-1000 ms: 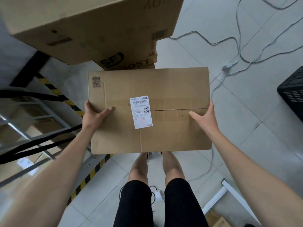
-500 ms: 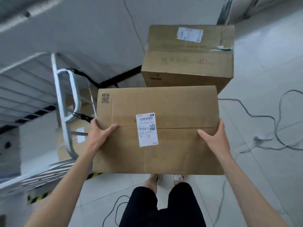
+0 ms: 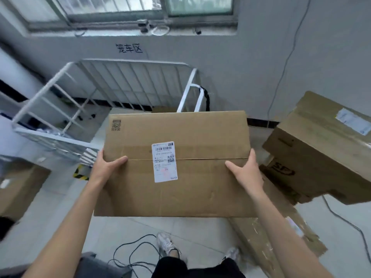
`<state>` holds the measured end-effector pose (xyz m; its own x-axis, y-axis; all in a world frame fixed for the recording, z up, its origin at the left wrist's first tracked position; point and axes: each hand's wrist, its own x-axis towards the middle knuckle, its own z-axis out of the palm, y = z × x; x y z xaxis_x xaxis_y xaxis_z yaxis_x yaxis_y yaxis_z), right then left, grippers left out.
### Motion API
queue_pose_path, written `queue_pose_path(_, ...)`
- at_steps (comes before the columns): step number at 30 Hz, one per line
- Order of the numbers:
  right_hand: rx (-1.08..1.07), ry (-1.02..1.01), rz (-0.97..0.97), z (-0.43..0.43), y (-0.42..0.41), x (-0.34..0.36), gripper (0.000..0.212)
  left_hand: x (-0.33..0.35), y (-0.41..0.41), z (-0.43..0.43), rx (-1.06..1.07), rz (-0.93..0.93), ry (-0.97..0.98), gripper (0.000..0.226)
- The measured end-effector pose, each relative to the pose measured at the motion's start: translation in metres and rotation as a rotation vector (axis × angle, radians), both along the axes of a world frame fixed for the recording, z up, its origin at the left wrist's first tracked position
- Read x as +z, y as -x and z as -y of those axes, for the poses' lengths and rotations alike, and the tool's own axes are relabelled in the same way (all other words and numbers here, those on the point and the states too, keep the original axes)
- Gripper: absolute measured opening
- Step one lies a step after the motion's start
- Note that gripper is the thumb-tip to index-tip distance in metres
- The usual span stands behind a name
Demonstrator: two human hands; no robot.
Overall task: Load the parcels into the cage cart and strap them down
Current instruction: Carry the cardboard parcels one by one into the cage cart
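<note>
Underfoot: loose black cables (image 3: 136, 251) lie on the pale tiled floor just ahead of the shoes.
Left hand (image 3: 108, 167): clamped on the parcel's left edge, thumb lying on the top face, fingers hidden beneath.
Right hand (image 3: 246, 173): gripping the right edge the same way.
Parcel: a flat brown cardboard parcel (image 3: 200, 137) with a white shipping label (image 3: 165, 161), held level in the air between both hands, not yet in the cart.
To the right: a stack of brown cardboard boxes (image 3: 321, 149) still on the floor.
Ahead: the white metal-barred cage cart (image 3: 128, 81) against the wall, a black strap (image 3: 206, 97) hanging from its right post.
Changed: half a second ago the cart stood off to the left; now it sits straight beyond the parcel, grip unaltered.
Meaning: the carry is probably ending; next comes setting the parcel inside. More boxes and the strapping remain.
</note>
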<state>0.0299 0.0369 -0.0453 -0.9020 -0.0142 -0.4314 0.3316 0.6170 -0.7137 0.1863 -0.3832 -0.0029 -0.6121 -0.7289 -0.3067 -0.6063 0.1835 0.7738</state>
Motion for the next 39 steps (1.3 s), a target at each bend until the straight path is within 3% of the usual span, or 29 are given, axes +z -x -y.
queue_pose_path(6,0.105,-0.022,0.063,0.153,-0.014,-0.004,0.11,-0.024,-0.054,0.134,0.177,0.012,-0.105,0.089)
queue_pose_path(13,0.077,-0.072,0.05,0.268,-0.024,-0.01,0.097,-0.053,-0.056,0.25,0.152,0.027,-0.155,0.082)
queue_pose_path(17,0.05,-0.104,0.019,0.321,-0.007,-0.002,0.09,-0.054,-0.033,0.302,0.146,0.035,-0.171,0.073)
queue_pose_path(22,-0.012,-0.128,-0.022,0.388,0.029,-0.002,0.08,-0.053,0.005,0.372,0.108,0.043,-0.162,0.084)
queue_pose_path(31,-0.008,-0.128,0.033,0.555,0.122,-0.015,0.044,-0.045,0.103,0.532,0.002,0.269,0.112,0.05)
queue_pose_path(39,0.021,-0.097,0.087,0.709,0.169,-0.027,0.048,-0.049,0.141,0.68,0.033,0.264,0.041,0.054)
